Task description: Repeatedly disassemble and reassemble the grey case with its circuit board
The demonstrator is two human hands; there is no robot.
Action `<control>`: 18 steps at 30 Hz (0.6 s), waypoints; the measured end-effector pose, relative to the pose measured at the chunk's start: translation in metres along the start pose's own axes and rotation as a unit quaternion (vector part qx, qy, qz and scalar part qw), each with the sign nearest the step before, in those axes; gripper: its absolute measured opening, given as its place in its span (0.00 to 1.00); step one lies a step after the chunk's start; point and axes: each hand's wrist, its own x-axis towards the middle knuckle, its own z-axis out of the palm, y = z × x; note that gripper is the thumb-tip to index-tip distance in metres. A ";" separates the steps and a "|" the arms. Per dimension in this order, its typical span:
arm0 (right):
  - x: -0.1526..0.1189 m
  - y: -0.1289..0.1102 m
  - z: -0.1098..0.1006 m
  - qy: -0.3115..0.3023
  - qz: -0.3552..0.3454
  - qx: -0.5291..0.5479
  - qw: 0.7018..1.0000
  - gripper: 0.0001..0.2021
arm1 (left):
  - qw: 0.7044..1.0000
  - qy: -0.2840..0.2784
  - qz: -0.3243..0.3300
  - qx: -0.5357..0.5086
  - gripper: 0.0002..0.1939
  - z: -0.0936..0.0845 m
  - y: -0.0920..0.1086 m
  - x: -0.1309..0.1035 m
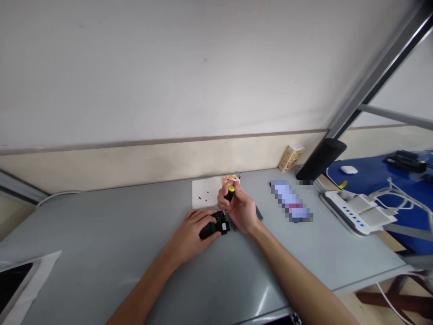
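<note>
My left hand [199, 230] is closed around a small black electronic device [215, 225] on the grey table, steadying it. A bit of green, like a circuit board, and a small white label show on the device. My right hand [241, 205] grips a screwdriver [230, 193] with a black and yellow handle. It is held roughly upright over the device, and its thin shaft points down at the device's upper edge. Whether the tip sits in a screw is too small to tell. Just behind the hands lies a white sheet [199, 187] with several tiny dark screws [207, 193] on it.
A dark flat piece [259, 214] lies partly under my right hand. To the right are a blurred-out phone [291, 201], a small carton [291, 158], a black cylinder [321, 160] and a white power strip [350, 214] with cables. A dark-screened device [15, 286] rests at the left.
</note>
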 end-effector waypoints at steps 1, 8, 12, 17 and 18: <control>0.000 0.000 0.000 0.000 -0.004 -0.004 1.000 0.20 | 1.000 0.000 -0.001 -0.001 0.06 0.000 0.000 0.000; -0.001 0.000 0.002 0.007 -0.002 -0.003 1.000 0.21 | 1.000 -0.005 -0.004 -0.005 0.06 -0.002 0.002 0.001; -0.002 -0.001 0.002 0.014 -0.007 -0.015 1.000 0.21 | 1.000 -0.006 -0.002 -0.006 0.06 -0.002 0.002 0.001; -0.002 -0.002 0.002 0.024 -0.008 -0.023 0.999 0.21 | 1.000 -0.009 0.002 -0.002 0.07 -0.001 0.001 0.000; -0.002 -0.002 0.002 0.020 -0.007 -0.019 1.000 0.21 | 1.000 -0.009 0.002 -0.002 0.07 -0.001 0.001 0.000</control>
